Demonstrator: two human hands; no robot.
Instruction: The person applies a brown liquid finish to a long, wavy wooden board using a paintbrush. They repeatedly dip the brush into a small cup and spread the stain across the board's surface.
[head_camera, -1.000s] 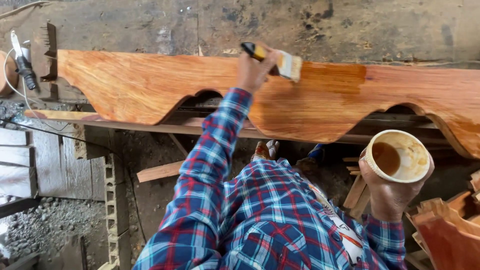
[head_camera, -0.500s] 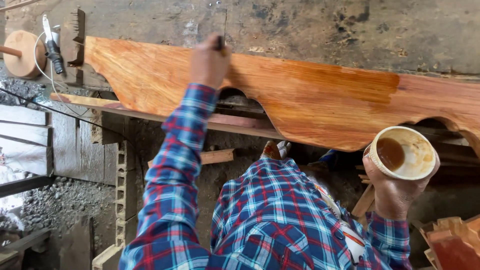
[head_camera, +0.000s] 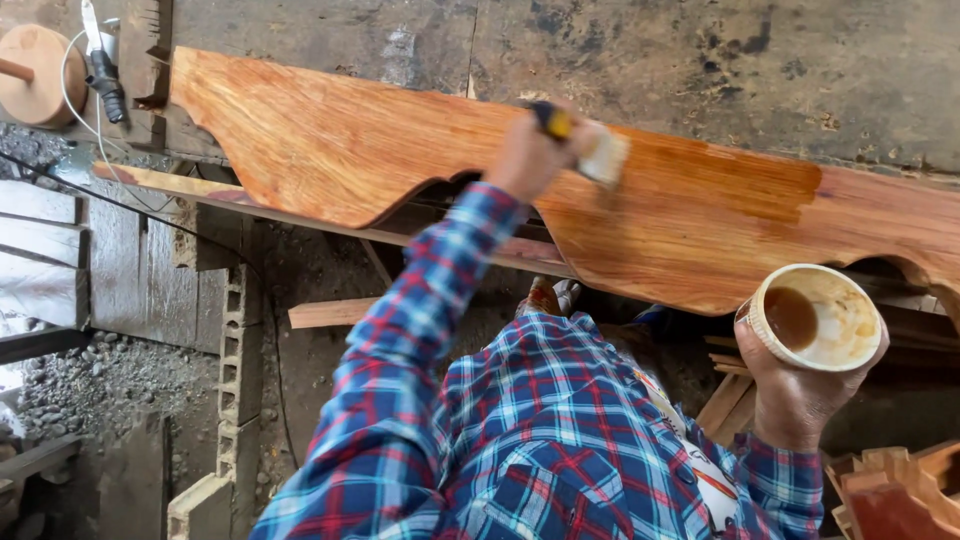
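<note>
While the left hand (head_camera: 525, 160) grips the paintbrush (head_camera: 585, 145) on the long scalloped plank (head_camera: 330, 150), its length running crosswise, the right hand (head_camera: 800, 400) clasps the varnish cup (head_camera: 815, 317) below.

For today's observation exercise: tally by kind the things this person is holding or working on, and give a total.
Paintbrush: 1, in the left hand
Cup of brown finish: 1, in the right hand
Shaped wooden board: 1
Total: 3

Brush (head_camera: 590, 150) motion-blurred, handle hidden in hand (head_camera: 528, 160); plank (head_camera: 700, 220) cut by right edge
</note>
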